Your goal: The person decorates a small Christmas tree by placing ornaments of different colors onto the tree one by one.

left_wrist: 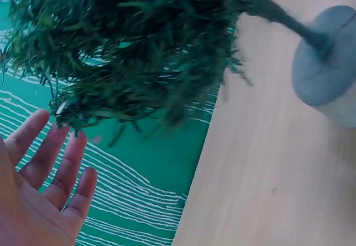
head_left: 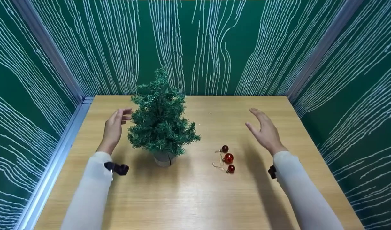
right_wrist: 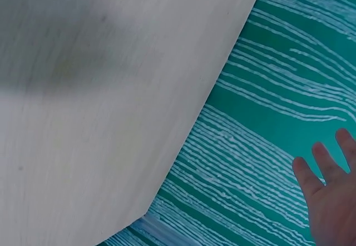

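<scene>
A small artificial Christmas tree (head_left: 162,118) stands upright in a pale round pot (head_left: 164,159), left of the table's middle. My left hand (head_left: 114,127) is at the tree's left side, fingers extended toward the branches; in the left wrist view the fingertips (left_wrist: 71,146) lie at the edge of the foliage, and whether they touch it I cannot tell. On the right, my right hand (head_left: 266,132) hovers over the table with fingers spread and holds nothing. Nearest to it lie red Christmas baubles: a small dark one (head_left: 225,149), a larger shiny one (head_left: 228,158) and another small one (head_left: 231,169).
The wooden table (head_left: 195,204) is enclosed by green walls (head_left: 211,48) with white wavy lines. Grey metal posts (head_left: 323,48) rise at the back corners. A metal rail (head_left: 51,179) runs along the left edge. Thin gold strings (head_left: 218,166) trail left from the baubles.
</scene>
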Demonstrator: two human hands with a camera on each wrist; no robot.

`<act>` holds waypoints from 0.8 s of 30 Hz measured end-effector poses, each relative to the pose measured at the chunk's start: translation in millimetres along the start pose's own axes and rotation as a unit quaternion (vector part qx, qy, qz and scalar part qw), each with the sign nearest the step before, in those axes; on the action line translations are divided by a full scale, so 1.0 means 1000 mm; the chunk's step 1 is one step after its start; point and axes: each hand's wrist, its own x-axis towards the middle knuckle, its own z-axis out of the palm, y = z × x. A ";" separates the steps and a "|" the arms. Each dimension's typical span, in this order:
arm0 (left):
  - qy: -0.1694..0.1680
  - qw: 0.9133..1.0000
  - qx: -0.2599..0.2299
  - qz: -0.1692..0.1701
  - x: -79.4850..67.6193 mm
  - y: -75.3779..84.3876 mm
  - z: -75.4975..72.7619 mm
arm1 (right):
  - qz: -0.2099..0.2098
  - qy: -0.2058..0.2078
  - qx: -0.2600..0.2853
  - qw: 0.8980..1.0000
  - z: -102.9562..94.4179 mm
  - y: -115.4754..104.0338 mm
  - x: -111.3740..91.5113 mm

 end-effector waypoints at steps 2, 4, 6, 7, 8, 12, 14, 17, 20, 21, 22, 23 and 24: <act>-0.005 1.000 -0.004 -0.002 -0.005 0.000 0.001 | -0.006 0.003 0.004 1.000 0.002 -0.004 -0.006; -0.008 1.000 -0.014 -0.005 -0.012 0.001 0.002 | -0.010 0.005 0.003 1.000 0.006 -0.006 -0.012; -0.008 1.000 -0.022 -0.006 -0.019 0.005 0.003 | -0.013 0.007 0.004 1.000 0.010 -0.008 -0.018; -0.006 1.000 -0.026 -0.005 -0.022 0.008 0.004 | -0.015 0.007 0.006 1.000 0.012 -0.008 -0.022; -0.003 1.000 -0.030 -0.004 -0.025 0.009 0.005 | -0.016 0.006 0.005 1.000 0.015 -0.008 -0.025; 0.011 0.999 -0.036 -0.005 -0.034 0.006 0.006 | -0.018 -0.003 0.012 1.000 0.027 -0.008 -0.037; 0.017 0.999 -0.037 -0.009 -0.033 -0.003 0.007 | -0.018 -0.007 0.013 1.000 0.032 -0.007 -0.043; 0.023 0.999 -0.037 -0.012 -0.034 -0.014 0.009 | -0.018 -0.011 0.016 1.000 0.037 -0.005 -0.050; 0.027 0.999 -0.043 -0.006 -0.036 -0.019 0.011 | -0.019 -0.014 0.020 1.000 0.042 -0.003 -0.056; 0.027 0.999 -0.044 -0.003 -0.037 -0.019 0.011 | -0.020 -0.014 0.022 0.999 0.044 -0.003 -0.058; 0.027 0.999 -0.045 -0.001 -0.038 -0.020 0.012 | -0.021 -0.014 0.023 0.999 0.045 -0.002 -0.060; 0.027 0.999 -0.045 0.000 -0.039 -0.020 0.012 | -0.021 -0.015 0.024 0.999 0.046 -0.002 -0.062; 0.025 0.999 -0.040 0.000 -0.040 -0.020 0.012 | -0.021 -0.015 0.024 0.999 0.048 -0.002 -0.063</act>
